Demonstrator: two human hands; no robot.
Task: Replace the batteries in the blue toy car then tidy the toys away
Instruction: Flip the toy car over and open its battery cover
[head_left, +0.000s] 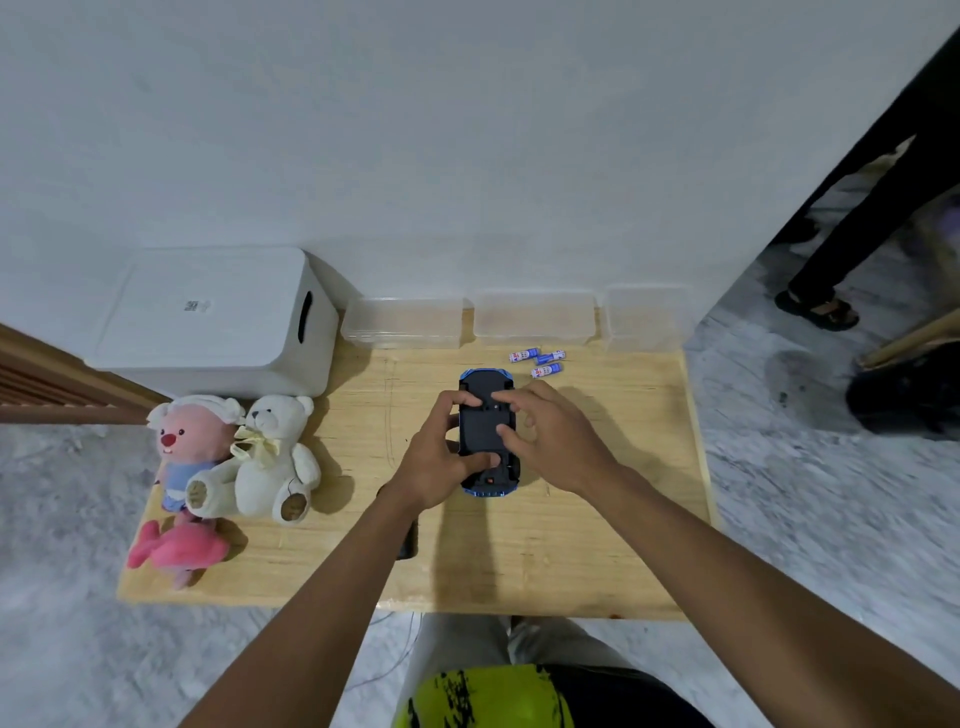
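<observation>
The blue toy car (485, 431) lies upside down on the wooden table (597, 519), its dark underside facing up. My left hand (439, 457) grips its left side, with the thumb pressed on the underside near the rear. My right hand (550, 436) rests fingertips on the right side and the battery cover. Three blue batteries (540, 361) lie loose just beyond the car. A white teddy bear (270, 457), a pink plush with a cap (187, 447) and a pink plush animal (179, 551) sit at the table's left end.
A white lidded storage box (218, 322) stands at the back left. Three clear plastic containers (535, 317) line the wall behind the batteries. A dark object (408, 540) lies partly hidden under my left forearm. Another person's legs (852, 244) stand at the right.
</observation>
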